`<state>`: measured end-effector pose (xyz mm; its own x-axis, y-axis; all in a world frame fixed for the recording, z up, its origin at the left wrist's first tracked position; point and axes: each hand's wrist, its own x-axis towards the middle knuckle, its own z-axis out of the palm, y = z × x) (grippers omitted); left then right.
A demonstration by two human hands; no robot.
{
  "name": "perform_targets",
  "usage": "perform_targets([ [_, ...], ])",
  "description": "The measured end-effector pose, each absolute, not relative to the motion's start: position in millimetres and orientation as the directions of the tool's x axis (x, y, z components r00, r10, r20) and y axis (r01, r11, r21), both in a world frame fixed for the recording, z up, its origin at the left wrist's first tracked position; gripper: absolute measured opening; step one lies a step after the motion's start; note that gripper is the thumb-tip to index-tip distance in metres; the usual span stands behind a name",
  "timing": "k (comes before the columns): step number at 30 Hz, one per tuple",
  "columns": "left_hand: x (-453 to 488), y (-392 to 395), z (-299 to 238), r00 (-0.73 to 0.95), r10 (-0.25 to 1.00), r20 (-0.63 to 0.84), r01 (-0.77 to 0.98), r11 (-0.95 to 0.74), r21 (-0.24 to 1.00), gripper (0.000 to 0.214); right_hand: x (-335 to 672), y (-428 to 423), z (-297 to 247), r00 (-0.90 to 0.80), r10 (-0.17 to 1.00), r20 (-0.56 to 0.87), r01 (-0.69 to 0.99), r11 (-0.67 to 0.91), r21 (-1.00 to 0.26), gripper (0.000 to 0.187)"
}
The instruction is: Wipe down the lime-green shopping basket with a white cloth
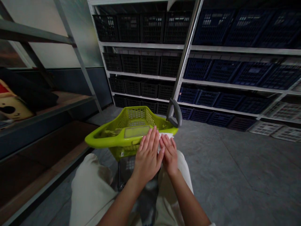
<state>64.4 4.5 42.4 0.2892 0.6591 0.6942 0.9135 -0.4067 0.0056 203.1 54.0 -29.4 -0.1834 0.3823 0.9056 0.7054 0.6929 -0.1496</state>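
Lime-green shopping cart (98,141) stands straight ahead of the wearer, between and just beyond the knees, on grey floor (218,166). Its near push rail runs left to right across the body, rising slightly toward the right. Both hands come at it from below, forearms angled inward, meeting on the right half of the rail.

Left hand (147,155): laid flat, fingers long and close together, tips over the rail just right of the dull greyish panel (137,131). Right hand (169,153): alongside, fingers extended on a white cloth (168,135), perhaps tissue. Thumb sides of the two hands meet. Whether the right pinches the cloth from beneath, cannot tell; underside hidden. Left hand nearer the panel and the rail's long free stretch; right hand nearer the right-hand corner, where a grey loop grip (176,114) stands at the foot of a bright metal pole (187,56).

Cart: glossy plastic, basket walls pierced with small holes, small white label (122,154) low on the near side. Cloth: thin-looking, crumpled, mostly covered by fingers, a pale edge showing past the right fingertips. Beyond: racks of dark crates (151,66).
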Motion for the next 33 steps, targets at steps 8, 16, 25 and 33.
perform_targets([
  [8,63.0,4.1,43.0,0.288,0.661,0.693,0.913,-0.409,0.011,0.067,197.3,50.8,-28.3,-0.014,0.403,0.915,0.693,0.664,-0.281,0.059],
  [16,63.1,3.2,43.4,0.292,0.670,0.682,0.913,-0.407,0.009,0.065,195.4,49.5,-25.7,0.162,0.391,0.906,0.704,0.598,-0.384,0.061],
  [25,62.6,3.7,42.6,0.294,0.665,0.686,0.909,-0.416,0.014,0.066,202.5,53.4,-24.8,0.172,0.346,0.922,0.729,0.585,-0.355,0.062],
  [33,62.1,3.1,42.8,0.297,0.668,0.683,0.908,-0.419,0.015,0.065,201.0,50.6,-24.6,0.012,0.360,0.933,0.728,0.637,-0.255,0.060],
])
